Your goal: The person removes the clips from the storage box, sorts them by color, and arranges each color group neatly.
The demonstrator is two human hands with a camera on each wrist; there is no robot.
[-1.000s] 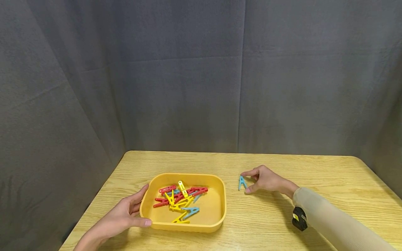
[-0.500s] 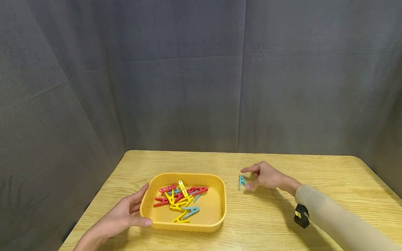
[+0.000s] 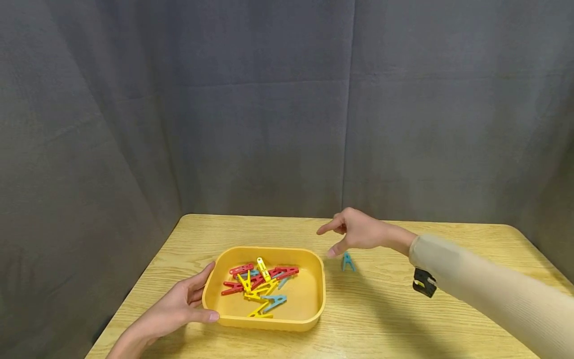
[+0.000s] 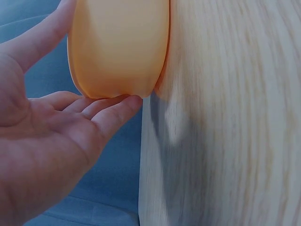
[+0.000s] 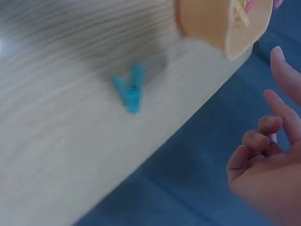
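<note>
A yellow tray (image 3: 314,299) on the wooden table (image 3: 403,319) holds several red, yellow and blue clothespins (image 3: 257,286). My left hand (image 3: 179,304) cups the tray's near left corner (image 4: 117,52), thumb on the front rim and fingers along the side. One blue clothespin (image 3: 347,262) (image 5: 130,92) lies alone on the table just right of the tray. My right hand (image 3: 354,233) hovers above it and slightly left, index finger and thumb extended, holding nothing (image 5: 268,150).
A dark grey curtain (image 3: 287,109) surrounds the table on the back and sides. Bare wood stretches to the right of the lone clothespin and in front of the tray. A black wrist device (image 3: 423,283) hangs under my right forearm.
My right hand released the blue clothespin on the table, then rose and moved left toward the tray. The clothespin stays where it was set. My left hand has not moved.
</note>
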